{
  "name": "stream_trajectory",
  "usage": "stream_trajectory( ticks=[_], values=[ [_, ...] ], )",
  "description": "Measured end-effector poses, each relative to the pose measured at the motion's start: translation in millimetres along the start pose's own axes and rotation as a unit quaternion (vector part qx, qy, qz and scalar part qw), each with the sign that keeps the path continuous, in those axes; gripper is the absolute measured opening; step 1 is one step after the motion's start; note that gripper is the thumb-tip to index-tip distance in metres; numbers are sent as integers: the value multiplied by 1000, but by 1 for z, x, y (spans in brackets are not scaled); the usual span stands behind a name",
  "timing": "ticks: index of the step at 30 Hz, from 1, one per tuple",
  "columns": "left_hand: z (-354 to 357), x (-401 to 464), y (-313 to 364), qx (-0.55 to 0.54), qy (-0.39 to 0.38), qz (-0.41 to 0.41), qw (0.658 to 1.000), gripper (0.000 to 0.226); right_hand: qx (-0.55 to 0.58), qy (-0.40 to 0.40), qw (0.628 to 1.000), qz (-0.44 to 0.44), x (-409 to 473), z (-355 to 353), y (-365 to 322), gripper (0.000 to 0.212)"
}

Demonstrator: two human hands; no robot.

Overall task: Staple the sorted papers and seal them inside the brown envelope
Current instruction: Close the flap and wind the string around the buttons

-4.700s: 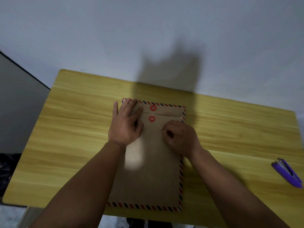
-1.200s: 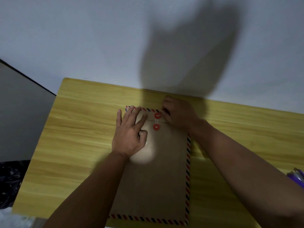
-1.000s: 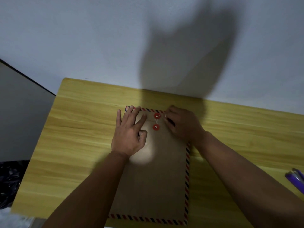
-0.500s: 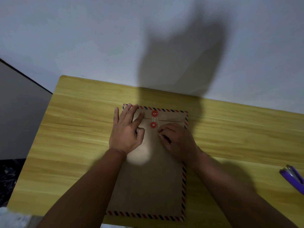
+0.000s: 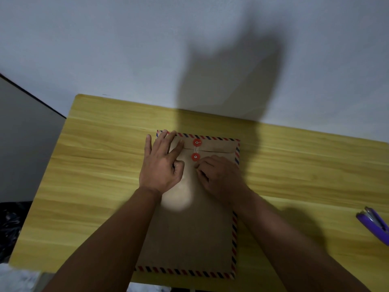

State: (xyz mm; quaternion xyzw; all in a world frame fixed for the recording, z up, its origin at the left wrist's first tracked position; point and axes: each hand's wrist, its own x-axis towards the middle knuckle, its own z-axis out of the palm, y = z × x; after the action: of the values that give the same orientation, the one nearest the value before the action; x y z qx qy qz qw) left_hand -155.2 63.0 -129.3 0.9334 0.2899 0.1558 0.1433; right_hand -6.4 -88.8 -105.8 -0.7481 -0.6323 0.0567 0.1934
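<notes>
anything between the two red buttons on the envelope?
Head view: white string wound between the upper red button and lower red button, crossing the flap edge.

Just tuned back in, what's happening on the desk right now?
A person is closing a brown envelope that lies flat on the wooden desk. The left hand presses flat on the envelope's flap near the top left corner. The right hand, fingers curled just below the lower red button, seems to be working the white string wound between the two buttons. No loose papers are visible. A purple stapler lies apart at the desk's right edge.
</notes>
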Motion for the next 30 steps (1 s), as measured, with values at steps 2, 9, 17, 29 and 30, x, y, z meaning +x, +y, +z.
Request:
stream_trajectory(
  ticks=[2,9,17,29,30],
  values=[
    [-1,0,1,-5,0,1,1000,54,3,-3,1000,-3,5,1,-2,27],
    [-4,0,1,-9,-10,4,1000,56,-9,-28,998,-59,34,-1,-8,9],
    [-4,1,1,-3,-27,5,1000,58,-6,-24,987,-156,65,-3,3,10],
    [-4,1,1,-4,-24,-3,1000,61,16,-40,996,-72,90,-12,35,20],
    [-4,2,1,-3,-27,-3,1000,61,21,-41,997,-61,89,-13,34,19]
  ],
)
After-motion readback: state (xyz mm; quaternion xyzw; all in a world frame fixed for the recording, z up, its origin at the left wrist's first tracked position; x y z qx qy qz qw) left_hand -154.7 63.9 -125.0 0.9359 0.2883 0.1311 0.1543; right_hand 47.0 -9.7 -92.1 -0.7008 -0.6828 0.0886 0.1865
